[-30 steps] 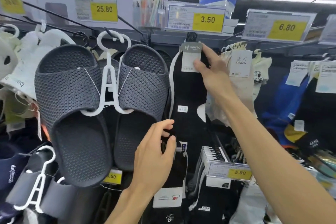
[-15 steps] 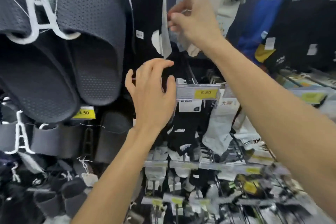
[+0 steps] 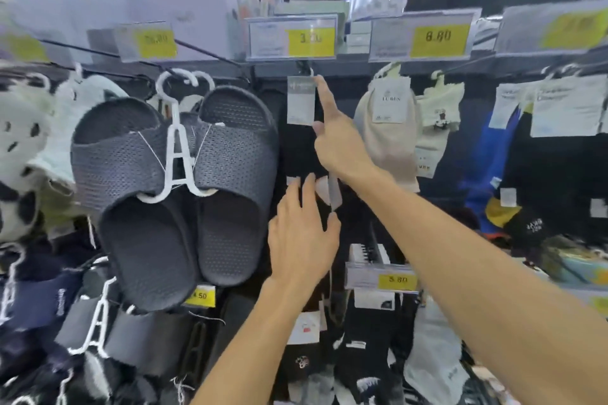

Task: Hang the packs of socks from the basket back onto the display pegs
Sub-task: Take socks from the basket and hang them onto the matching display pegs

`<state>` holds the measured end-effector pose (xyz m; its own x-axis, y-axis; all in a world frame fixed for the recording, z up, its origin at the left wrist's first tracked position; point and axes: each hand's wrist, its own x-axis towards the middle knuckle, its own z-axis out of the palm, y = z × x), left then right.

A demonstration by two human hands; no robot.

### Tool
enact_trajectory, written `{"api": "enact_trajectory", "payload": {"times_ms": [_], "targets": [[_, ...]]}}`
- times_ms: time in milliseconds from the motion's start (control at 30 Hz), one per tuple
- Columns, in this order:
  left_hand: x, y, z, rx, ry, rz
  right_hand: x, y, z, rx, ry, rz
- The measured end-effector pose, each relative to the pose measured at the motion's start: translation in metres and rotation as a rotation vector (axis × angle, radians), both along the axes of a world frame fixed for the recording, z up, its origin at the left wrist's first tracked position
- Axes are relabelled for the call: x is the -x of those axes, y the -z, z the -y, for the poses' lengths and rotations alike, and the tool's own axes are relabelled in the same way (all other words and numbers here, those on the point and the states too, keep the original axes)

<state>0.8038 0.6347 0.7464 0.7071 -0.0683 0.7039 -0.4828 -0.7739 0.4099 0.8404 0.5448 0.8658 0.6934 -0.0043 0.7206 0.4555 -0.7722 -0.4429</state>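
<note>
A pack of black socks [image 3: 299, 148] with a grey and white header card [image 3: 300, 99] hangs from a peg under the yellow 3.50 price tag [image 3: 311, 38]. My right hand [image 3: 339, 138] reaches up beside it, index finger straight and touching the card's top right corner near the hook. My left hand [image 3: 301, 233] is lower, fingers straight and spread against the lower part of the black socks. Neither hand grips anything. The basket is out of view.
A pair of dark grey slides [image 3: 174, 187] on a white hanger hangs just left of the socks. Beige socks [image 3: 390, 128] and other sock packs hang to the right under the 6.80 tag [image 3: 439, 36]. More socks fill lower pegs near the 5.80 tag [image 3: 396, 279].
The view tipped down to the lower pegs half a second ago and is back up on the top row. My right hand let go of the header card and now points a finger at its corner.
</note>
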Motion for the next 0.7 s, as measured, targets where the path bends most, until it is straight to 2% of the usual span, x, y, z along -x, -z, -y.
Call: {"api": "enact_trajectory", "payload": {"times_ms": [233,300,467,533,600,700], "targets": [[-0.003,0.005,-0.004,-0.024,0.050,-0.025,0.007,-0.007,0.013,0.133,0.031,-0.108],[0.006,0.001,-0.002,0.029,0.094,0.018,0.026,-0.004,0.012,0.151,0.047,-0.114],[0.063,0.004,0.040,0.293,0.433,0.236,0.121,0.057,0.036,-0.058,-0.046,0.062],[0.102,0.024,0.075,0.296,0.563,0.238,0.175,0.102,0.062,-0.159,-0.017,0.114],[0.146,0.060,0.112,0.245,0.702,0.122,0.234,0.154,0.097,-0.253,0.069,0.060],[0.219,0.138,0.165,0.060,0.954,-0.240,0.332,0.244,0.157,-0.417,0.280,-0.190]]}}
